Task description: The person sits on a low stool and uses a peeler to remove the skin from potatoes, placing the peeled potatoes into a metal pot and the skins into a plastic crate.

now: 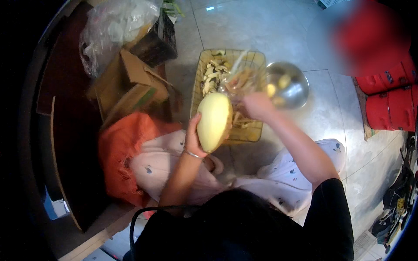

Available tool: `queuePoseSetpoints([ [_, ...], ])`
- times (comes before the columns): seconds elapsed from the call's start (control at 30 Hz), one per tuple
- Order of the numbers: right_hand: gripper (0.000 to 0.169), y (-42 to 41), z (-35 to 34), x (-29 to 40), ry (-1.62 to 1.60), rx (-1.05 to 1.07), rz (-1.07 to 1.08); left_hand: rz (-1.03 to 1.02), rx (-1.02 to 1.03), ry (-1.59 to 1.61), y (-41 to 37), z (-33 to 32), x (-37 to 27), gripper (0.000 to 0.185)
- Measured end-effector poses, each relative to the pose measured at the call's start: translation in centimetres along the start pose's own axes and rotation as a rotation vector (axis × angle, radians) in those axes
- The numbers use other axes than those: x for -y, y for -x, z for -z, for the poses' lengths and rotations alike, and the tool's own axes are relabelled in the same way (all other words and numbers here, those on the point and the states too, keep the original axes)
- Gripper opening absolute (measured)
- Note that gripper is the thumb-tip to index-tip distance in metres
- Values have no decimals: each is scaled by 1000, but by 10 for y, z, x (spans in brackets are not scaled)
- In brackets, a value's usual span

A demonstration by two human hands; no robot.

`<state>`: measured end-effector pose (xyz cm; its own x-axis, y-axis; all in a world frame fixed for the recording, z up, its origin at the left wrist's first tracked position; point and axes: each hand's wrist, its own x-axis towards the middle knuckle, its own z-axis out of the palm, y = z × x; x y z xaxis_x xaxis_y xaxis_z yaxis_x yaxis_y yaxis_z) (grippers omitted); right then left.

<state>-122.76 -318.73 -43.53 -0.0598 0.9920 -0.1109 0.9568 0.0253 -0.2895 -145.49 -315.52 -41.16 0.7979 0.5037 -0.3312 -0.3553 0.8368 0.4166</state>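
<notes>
My left hand (194, 135) holds a large, pale yellow, mostly peeled tuber or fruit (213, 120), with brownish skin showing along its right side. Beyond it, my right hand (256, 106) reaches over a yellow wire-mesh basket (256, 135); its fingers are blurred, and I cannot tell whether they grip anything. A clear plastic bag (240, 81) with brownish contents lies in the basket near that hand. Peelings (211, 76) fill the basket's left side. Right of the basket, a round metal bowl (295, 93) holds several yellow pieces (284, 81).
An open cardboard box (137, 70) and a clear plastic bag (112, 26) stand at the left. An orange mesh sack (117, 156) is beside my leg. Red containers (392, 107) stand at the right on the tiled floor (294, 36).
</notes>
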Motion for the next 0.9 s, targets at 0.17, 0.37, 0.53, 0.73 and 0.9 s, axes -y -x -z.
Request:
queuePoseSetpoints([
  [0.17, 33, 0, 11, 20, -503, -241, -323, -19, -16, 590, -15, 10, -10, 53],
  [0.37, 42, 37, 21, 60, -191, -462, 314, -240, -197, 506, -28, 26, -16, 44],
  [0.53, 43, 24, 23, 51, -239, -556, 189, -233, -224, 520, -22, 16, -6, 44],
  [0.73, 36, 4, 31, 33, -363, -466, -30, 12, -40, 626, -13, 11, -5, 48],
  [0.9, 37, -1, 21, 17, -347, -243, -77, 19, -27, 455, -3, 17, 5, 66],
])
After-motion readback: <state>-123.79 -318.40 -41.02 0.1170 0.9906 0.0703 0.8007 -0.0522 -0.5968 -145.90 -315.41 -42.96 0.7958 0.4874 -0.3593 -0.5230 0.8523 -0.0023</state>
